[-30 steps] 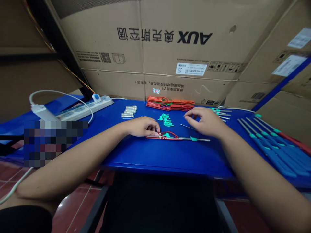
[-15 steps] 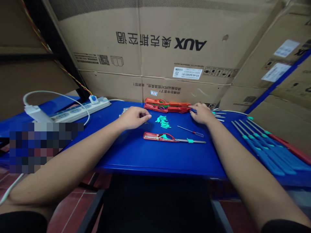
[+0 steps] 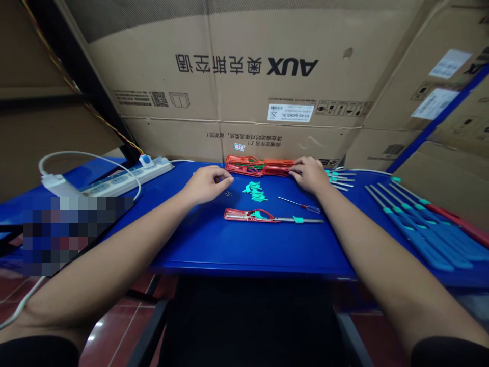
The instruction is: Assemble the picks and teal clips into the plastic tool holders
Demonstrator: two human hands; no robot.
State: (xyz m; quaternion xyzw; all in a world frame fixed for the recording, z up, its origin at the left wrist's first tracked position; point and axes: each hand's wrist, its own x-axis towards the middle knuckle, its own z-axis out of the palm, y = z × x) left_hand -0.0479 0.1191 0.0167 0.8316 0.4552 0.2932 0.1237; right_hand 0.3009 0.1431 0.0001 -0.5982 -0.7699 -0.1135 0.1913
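My left hand (image 3: 207, 184) hangs curled low over the blue table (image 3: 244, 250), with a tiny metal part (image 3: 228, 193) just beyond its fingertips. Nothing shows between its fingers, though a small part could be hidden there. My right hand (image 3: 308, 174) rests on the right end of a stack of red plastic frames (image 3: 252, 165). Between my hands lie several teal plastic pieces (image 3: 255, 191) and a slim screwdriver (image 3: 300, 205). Nearer me, a red frame with a metal rod (image 3: 250, 215) lies flat, touched by neither hand.
Several teal-collared metal rods (image 3: 340, 178) lie past my right hand, and several long blue-handled tools (image 3: 420, 237) lie at the right. A white power strip (image 3: 126, 181) sits at back left. Cardboard cartons (image 3: 244, 86) stand behind the table.
My right hand has moved slightly left along the red stack. My left hand has barely moved. The view has shifted a little.
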